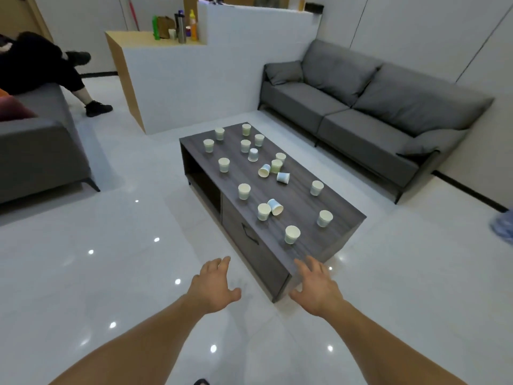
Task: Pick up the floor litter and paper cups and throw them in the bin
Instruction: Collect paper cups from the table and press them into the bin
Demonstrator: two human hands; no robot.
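Both hands are empty. The left hand (213, 284) and the right hand (316, 287) reach forward with fingers spread and relaxed, gripping nothing. The right hangs over the near corner of the low dark surface (298, 207) and the left is over the floor (116, 245) beside it. Well over a dozen paper cups (244, 191) are scattered along this surface, which runs from 6 o'clock by the hands towards 11 o'clock. Most stand upright. A few lie tipped on their sides around the middle, among them one (264, 170) with its mouth facing the camera. The nearest cup (292, 234) stands at 12 o'clock from the right hand, near it but not touched. These cups will likely be very light and thin-walled, easy to crush and easy to knock over with a brushing finger. A gentle pinch at the rim, or a loose wrap around the body, should do. Nesting them may allow several to be carried at once, though any leftover liquid cannot be seen from here. No litter shows plainly on the glossy floor, and no bin is in view. A bluish object (502, 226) at the 3 o'clock edge is too cut off to identify. A grey sofa (361, 107) sits at 2 o'clock.
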